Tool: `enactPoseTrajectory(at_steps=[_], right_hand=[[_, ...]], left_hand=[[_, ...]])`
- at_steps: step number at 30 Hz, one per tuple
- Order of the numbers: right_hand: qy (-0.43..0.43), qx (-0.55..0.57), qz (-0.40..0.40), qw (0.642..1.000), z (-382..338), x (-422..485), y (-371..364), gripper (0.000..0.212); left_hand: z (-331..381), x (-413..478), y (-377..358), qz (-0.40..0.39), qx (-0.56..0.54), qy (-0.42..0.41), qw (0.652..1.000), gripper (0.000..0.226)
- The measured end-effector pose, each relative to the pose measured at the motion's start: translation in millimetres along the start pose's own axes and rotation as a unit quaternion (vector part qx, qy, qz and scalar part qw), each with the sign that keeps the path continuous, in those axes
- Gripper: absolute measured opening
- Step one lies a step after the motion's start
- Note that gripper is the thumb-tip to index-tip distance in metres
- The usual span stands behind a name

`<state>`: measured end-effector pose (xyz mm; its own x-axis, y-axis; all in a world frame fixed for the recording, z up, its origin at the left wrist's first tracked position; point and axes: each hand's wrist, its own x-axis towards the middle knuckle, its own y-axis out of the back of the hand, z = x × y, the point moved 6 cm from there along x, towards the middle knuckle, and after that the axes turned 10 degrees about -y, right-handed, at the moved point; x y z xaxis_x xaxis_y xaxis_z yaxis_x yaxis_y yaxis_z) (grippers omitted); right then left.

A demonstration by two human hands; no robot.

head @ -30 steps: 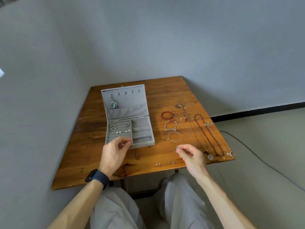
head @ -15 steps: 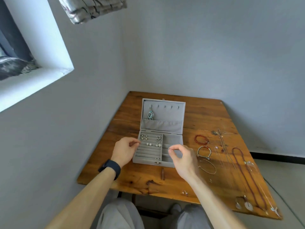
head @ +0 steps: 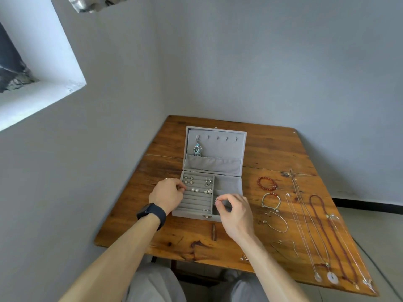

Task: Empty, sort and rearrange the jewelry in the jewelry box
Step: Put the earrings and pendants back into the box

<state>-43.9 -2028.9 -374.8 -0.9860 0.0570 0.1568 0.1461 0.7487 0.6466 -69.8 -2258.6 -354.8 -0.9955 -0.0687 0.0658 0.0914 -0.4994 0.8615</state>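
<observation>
Mid-frame, right hand (head: 236, 211) pinches perhaps a ring (head: 216, 201) over the jewelry box (head: 227, 184); left hand (head: 166, 194) curls its fingers, grip unclear.

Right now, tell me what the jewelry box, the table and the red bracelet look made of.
The jewelry box: grey velvet-like fabric, matte and soft-looking, with a gathered pocket in the lid.
The table: brown wood planks, slightly glossy, with visible grain, knots and cracks.
The red bead bracelet: shiny red beads, maybe glass or stone; cannot tell which.
</observation>
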Motion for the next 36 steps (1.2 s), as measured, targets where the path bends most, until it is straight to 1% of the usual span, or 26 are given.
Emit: enactPoseTrajectory(at_steps=[6,8,10,12,15,18,20,23,26,31,36], right_hand=[[-0.002,-0.004,0.004,1.000,-0.6,-1.7,-0.2,0.006],[-0.003,-0.005,0.004,1.000,-0.9,-1.6,-0.2,0.006],[-0.001,-0.008,0.003,1.000,-1.2,-1.9,-0.4,0.006],[-0.002,-0.008,-0.002,1.000,-2.0,-2.0,-0.5,0.005],[0.002,-0.014,-0.014,1.000,-4.1,0.1,-0.7,0.006],[0.027,-0.028,-0.021,0.999,-14.9,7.5,-1.1,0.007],[0.051,-0.043,-0.021,0.998,-28.7,15.1,-3.1,0.007],[0.081,-0.069,-0.018,0.994,-52.9,28.7,-9.2,0.005],[0.094,-0.118,-0.044,0.988,-69.3,42.3,-23.1,0.009],[0.108,-0.231,-0.105,0.961,-78.7,53.5,-50.7,0.020],[0.111,-0.257,-0.126,0.952,-84.2,56.9,-63.6,0.021]], left_hand=[[-0.7,-1.2,1.5,0.031,0.009,0.029,0.999,0.012],[2.2,-2.2,1.9,0.038,0.045,0.024,0.998,0.014],[6.5,-4.3,1.2,0.047,0.083,0.005,0.995,0.017],[6.9,-9.3,0.0,0.056,0.086,-0.019,0.995,0.020],[0.9,-22.1,-5.3,0.058,0.035,-0.081,0.994,0.025],[-7.0,-38.0,-8.7,0.057,0.001,-0.131,0.990,0.037],[-12.2,-44.6,-10.9,0.079,-0.002,-0.147,0.986,0.038],[-13.5,-50.4,-18.7,0.095,0.034,-0.163,0.981,0.039],[-11.6,-51.7,-20.2,0.112,0.071,-0.168,0.977,0.040],[-10.9,-54.0,-19.7,0.131,0.079,-0.170,0.974,0.041],[-10.9,-55.1,-17.1,0.150,0.082,-0.175,0.970,0.042]])
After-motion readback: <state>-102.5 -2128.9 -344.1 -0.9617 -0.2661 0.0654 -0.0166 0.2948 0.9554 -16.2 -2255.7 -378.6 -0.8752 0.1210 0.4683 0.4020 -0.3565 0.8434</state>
